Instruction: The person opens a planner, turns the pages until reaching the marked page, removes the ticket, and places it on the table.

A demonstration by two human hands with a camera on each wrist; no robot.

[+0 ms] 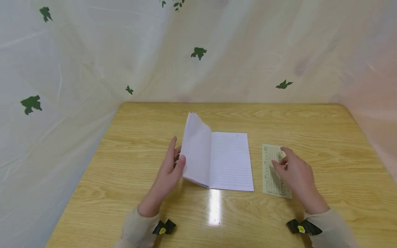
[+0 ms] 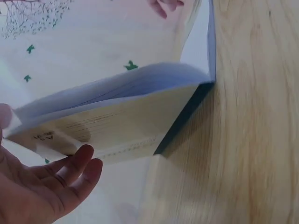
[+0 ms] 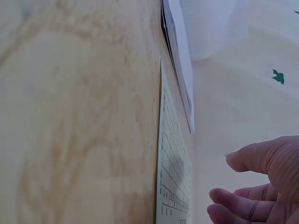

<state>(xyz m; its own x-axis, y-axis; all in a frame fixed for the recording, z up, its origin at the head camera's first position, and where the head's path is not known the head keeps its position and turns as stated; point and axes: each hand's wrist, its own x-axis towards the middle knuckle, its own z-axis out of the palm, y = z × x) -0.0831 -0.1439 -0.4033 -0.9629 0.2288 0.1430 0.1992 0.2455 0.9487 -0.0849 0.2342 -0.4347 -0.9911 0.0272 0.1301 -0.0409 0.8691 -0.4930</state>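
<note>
A lined notebook (image 1: 232, 161) lies open on the table, its right page flat. My left hand (image 1: 169, 168) grips the raised left part, thumb over the pages and fingers behind the cover. In the left wrist view the tan cover (image 2: 117, 123) with a dark spine strip tilts up off the wood, several pages fanning loosely. My right hand (image 1: 297, 170) hovers over a pale green card (image 1: 271, 175) printed with a grid, right of the notebook. Its thumb and fingers are bent loosely with a gap between them; in the right wrist view they stand apart from the card (image 3: 173, 172).
The wooden table (image 1: 130, 127) runs back to a pale curtain (image 1: 235, 62) printed with green birds, which also hangs along the left and right sides. Both sleeves carry a dark bow near the cuff.
</note>
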